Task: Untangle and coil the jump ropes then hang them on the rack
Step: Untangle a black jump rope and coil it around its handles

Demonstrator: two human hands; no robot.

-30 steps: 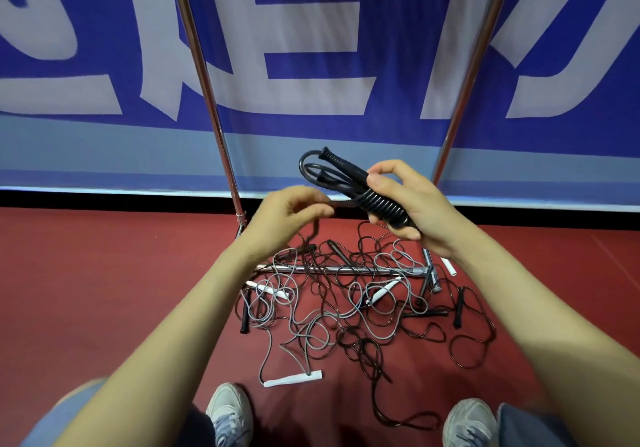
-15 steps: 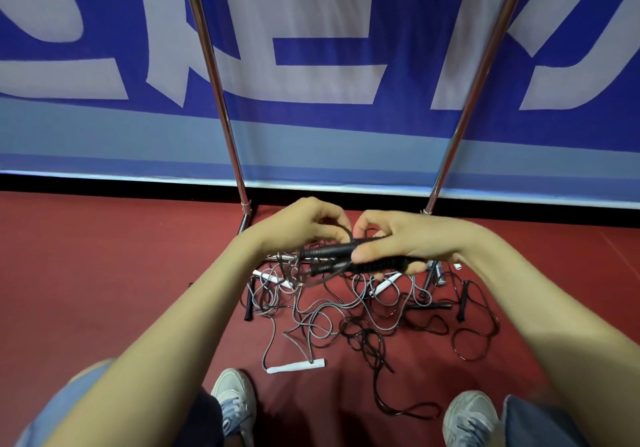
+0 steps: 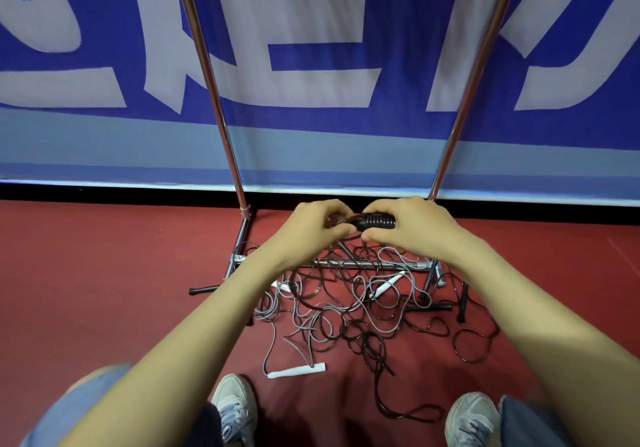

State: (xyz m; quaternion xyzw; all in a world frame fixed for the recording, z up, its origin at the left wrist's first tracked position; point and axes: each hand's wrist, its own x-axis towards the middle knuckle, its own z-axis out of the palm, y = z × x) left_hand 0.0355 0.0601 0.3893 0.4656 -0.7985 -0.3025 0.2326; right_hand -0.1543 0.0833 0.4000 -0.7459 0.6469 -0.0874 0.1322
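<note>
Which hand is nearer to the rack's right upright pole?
Right. The right hand, gripping the coiled black jump rope, is just left of the right upright pole near its foot; the left hand holds the coil's other end, farther left.

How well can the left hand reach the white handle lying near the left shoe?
Probably not at once: the left hand grips the coiled black rope with the right hand. Nothing covers the white handle, so a freed hand could likely reach it.

A blue banner with pale lettering backs the red floor.
</note>
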